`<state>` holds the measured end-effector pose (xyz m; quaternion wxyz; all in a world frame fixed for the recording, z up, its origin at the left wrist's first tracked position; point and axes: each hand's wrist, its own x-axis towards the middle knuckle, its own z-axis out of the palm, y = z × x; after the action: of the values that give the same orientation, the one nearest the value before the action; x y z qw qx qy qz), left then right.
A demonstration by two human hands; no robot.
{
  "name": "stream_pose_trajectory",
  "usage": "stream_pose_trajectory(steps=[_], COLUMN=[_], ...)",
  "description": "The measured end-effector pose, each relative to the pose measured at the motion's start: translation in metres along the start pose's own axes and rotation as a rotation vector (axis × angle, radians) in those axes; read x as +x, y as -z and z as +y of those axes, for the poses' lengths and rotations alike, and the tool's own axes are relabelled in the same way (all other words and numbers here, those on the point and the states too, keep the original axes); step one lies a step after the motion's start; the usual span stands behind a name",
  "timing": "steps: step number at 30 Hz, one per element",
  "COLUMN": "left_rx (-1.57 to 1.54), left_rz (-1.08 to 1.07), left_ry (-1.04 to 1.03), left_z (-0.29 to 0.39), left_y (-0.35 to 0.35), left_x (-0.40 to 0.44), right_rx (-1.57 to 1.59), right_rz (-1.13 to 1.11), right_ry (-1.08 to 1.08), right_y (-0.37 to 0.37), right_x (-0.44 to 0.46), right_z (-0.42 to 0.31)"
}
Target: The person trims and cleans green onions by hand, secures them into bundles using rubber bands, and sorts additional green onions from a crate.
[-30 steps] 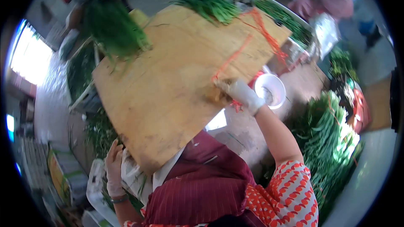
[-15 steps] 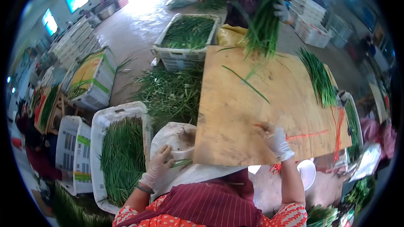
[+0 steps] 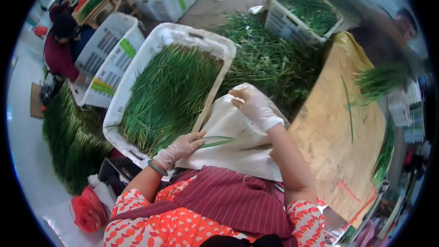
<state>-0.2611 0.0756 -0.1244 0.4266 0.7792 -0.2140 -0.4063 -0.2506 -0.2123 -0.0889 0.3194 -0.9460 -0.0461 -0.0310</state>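
My left hand point(image 3: 182, 147), gloved, is closed on a few garlic chive leaves point(image 3: 216, 141), whose free ends point right over a white sheet point(image 3: 238, 151) on my lap. My right hand point(image 3: 254, 107), also gloved, hovers above the upper part of that sheet. Its fingers are loosely bent, thumb and fingertips apart, with nothing visible between them. Beside my left hand stands a white crate point(image 3: 190, 31) full of garlic chives point(image 3: 171, 93). The wooden board point(image 3: 329, 128) lies to the right of my right hand, with a loose leaf point(image 3: 348, 110) on it.
Loose greens point(image 3: 274, 64) are heaped on the floor beyond the sheet, near another filled crate point(image 3: 286, 23). Across the board a co-worker point(image 3: 382, 36) holds a bunch of greens point(image 3: 382, 81). Another person point(image 3: 64, 48) bends by a white crate point(image 3: 103, 57) at left. Red ties point(image 3: 350, 191) lie on the board.
My view has swung to the left. My right hand has moved from the board to above the white sheet. The left hand still keeps its leaves. The co-worker's bunch has come lower.
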Motion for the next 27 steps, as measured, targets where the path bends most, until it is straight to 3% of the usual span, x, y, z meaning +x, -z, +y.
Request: stream_pose_trajectory(steps=[3, 6, 8, 10, 12, 14, 16, 19, 20, 22, 24, 26, 27], left_rx=[-0.238, -0.234, -0.449, -0.525, -0.585, -0.519, -0.475, -0.411, -0.319, 0.179, 0.303, 0.427, 0.427], left_rz=[-0.03, -0.005, -0.103, -0.221, -0.146, -0.046, 0.155, 0.589, 0.741, 0.851, 0.807, 0.68, 0.68], left_ry=[0.12, 0.156, 0.219, 0.324, 0.189, 0.28, 0.186, 0.284, 0.199, 0.354, 0.532, 0.839, 0.837], left_z=[-0.02, -0.063, -0.069, -0.075, -0.087, -0.084, -0.098, -0.129, -0.181, -0.215, -0.253, -0.239, -0.243], left_y=[0.031, 0.065, 0.066, 0.051, 0.027, 0.03, 0.05, 0.096, 0.106, 0.143, 0.169, 0.187, 0.192], left_x=[-0.019, -0.04, -0.053, -0.054, -0.045, -0.035, -0.031, -0.041, -0.044, -0.065, -0.078, -0.078, -0.077], right_rx=[0.013, -0.124, -0.076, -0.107, -0.16, -0.181, -0.183, 0.722, 0.975, 0.696, 0.594, 0.863, 0.862], right_rz=[-0.262, -0.401, -0.412, -0.689, -0.809, -0.952, -1.01, -0.643, -0.589, -0.367, -0.148, 0.144, 0.146], right_ry=[-0.139, -0.055, 0.039, -0.048, 0.015, 0.016, 0.039, -0.497, -0.692, -0.534, -0.4, -0.535, -0.534], right_y=[-0.035, -0.062, -0.088, -0.103, -0.117, -0.126, -0.134, -0.112, -0.086, -0.05, -0.006, 0.008, 0.011], right_x=[0.026, 0.042, 0.048, 0.052, 0.046, 0.046, 0.045, 0.05, 0.063, 0.077, 0.091, 0.086, 0.084], right_z=[-0.026, -0.037, -0.033, -0.039, -0.048, -0.058, -0.046, -0.03, -0.033, -0.011, -0.013, 0.029, 0.047])
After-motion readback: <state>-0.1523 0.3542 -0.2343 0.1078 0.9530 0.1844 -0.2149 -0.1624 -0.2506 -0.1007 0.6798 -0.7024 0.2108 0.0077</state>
